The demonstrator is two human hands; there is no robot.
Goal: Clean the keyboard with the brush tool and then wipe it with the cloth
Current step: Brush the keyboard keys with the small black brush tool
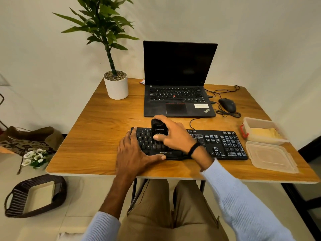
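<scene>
The keyboard [222, 144], a black full-size one, lies along the near half of the wooden tabletop [104, 127], directly in front of you and close to the front edge. Your right hand [175, 134] grips the brush tool [159, 129], a stubby black block standing upright over the left half of the keys. Your thumb is pressed on the face toward you and your fingers are curled over its top and far side. Its dark bristles point down and meet the lower letter rows, just above the brand name printed on the front lip. A black band circles that wrist, and the pale blue sleeve is pushed partway up the forearm. Your left hand [133, 150] lies flat and spread on the keyboard's left end, holding nothing. Its fingers reach up across the leftmost keys and its thumb stretches along the front edge toward the bristles. The two hands are near each other but not touching. Just beyond the keyboard's right end stands an open clear plastic container [251, 121] with a red clasp, holding what looks like a yellow cloth [265, 133]. Its lid [271, 157] rests on the tabletop just in front of it. Behind the keyboard an open laptop [177, 101] shows a dark screen, with a wired black mouse [227, 105] to its right and a potted plant [116, 86] at the far left corner. On the floor to your left lie a dark woven basket [10, 202] and a bunch of white flowers [34, 157].
</scene>
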